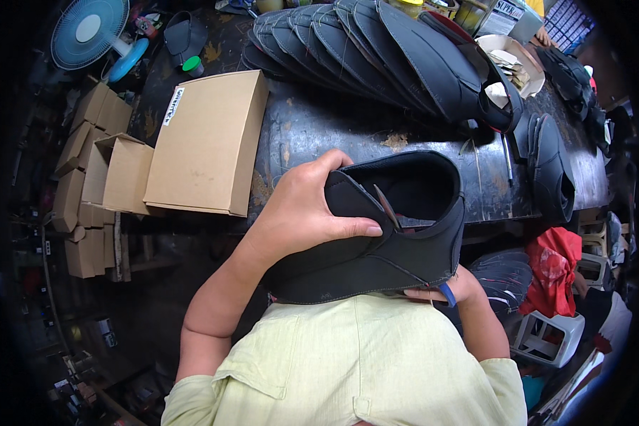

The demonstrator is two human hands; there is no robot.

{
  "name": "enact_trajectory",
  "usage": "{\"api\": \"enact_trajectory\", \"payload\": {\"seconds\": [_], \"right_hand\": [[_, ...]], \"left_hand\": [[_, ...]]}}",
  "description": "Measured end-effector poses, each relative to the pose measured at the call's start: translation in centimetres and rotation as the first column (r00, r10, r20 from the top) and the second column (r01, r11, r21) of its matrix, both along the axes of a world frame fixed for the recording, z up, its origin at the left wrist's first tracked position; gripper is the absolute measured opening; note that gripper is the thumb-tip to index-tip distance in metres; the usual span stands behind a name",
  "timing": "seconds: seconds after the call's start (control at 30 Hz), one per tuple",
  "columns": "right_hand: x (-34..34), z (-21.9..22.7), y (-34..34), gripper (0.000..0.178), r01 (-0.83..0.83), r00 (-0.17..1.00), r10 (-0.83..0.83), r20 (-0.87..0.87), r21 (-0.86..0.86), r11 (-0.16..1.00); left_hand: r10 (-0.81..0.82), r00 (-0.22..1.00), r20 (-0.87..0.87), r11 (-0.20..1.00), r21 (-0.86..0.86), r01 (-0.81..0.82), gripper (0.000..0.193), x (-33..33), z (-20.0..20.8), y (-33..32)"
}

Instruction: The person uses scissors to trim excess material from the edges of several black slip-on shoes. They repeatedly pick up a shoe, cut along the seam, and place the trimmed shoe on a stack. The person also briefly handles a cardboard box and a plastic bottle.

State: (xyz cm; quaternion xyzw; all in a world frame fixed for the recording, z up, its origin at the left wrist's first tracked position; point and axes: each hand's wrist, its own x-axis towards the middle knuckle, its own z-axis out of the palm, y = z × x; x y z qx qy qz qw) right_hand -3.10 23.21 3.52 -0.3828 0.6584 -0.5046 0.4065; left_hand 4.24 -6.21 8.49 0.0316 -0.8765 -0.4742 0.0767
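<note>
Here, a black shoe upper (390, 234) is held close to the chest, just above the pale green shirt (362, 355) and in front of the tabletop (319, 128) edge.

Left hand (302, 213): grip pinching the upper's collar, thumb along the outer side, fingers curled over the rim and into the opening.

Right hand (447, 290): mostly hidden beneath the upper's lower edge. Fingers press against the underside and a blue-handled tool (446, 295) shows by them; whether the grip is pressed together around the tool or the material, I cannot tell.

Surroundings: a fanned stack of uppers (376, 50) at the back of the tabletop, a flat cardboard box (206, 142) at its left end, smaller boxes (92, 163) piled beside it, a blue fan (89, 32) at the far left corner.

Risks, as judged: the upper is soft and held at one edge, so it could fold or twist if the left pinch loosens. The tool works out of sight under the material; a slip there could nick the fingers or mark the leather. A wide elbow swing could nudge the box off the edge.
</note>
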Motion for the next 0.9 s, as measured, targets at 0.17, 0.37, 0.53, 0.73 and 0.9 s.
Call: {"api": "enact_trajectory", "payload": {"seconds": [0.17, 0.37, 0.53, 0.73, 0.9], "right_hand": [[-1.2, -0.5, 1.2, 0.033, -0.012, 0.999, 0.014, -0.047, 0.037, 0.999], [-0.9, -1.0, 1.9, 0.034, -0.029, 0.995, 0.025, 0.100, 0.035, 0.999], [-0.4, -0.6, 1.7, 0.033, 0.032, 0.978, -0.056, 0.200, 0.124, 0.992], [-0.4, -0.3, 1.2, 0.034, 0.090, 0.970, -0.110, 0.215, 0.103, 0.991], [-1.6, -0.4, 1.6, 0.036, 0.056, 0.960, -0.071, 0.271, 0.064, 0.996]], "left_hand": [[-0.008, 0.995, 0.096, 0.998, 0.066, 0.002, 0.072, -0.4, -0.7, 0.3], [-0.003, 0.997, 0.083, 0.998, 0.061, -0.002, 0.065, -0.2, -0.8, 0.8], [0.063, 0.996, 0.055, 0.998, 0.003, -0.063, 0.063, 0.1, -0.9, 1.1], [0.091, 0.993, 0.079, 0.996, -0.005, -0.091, 0.063, 0.3, -1.1, 1.1], [0.074, 0.993, 0.088, 0.997, 0.029, -0.077, 0.064, 0.2, -1.3, 1.1]]}}
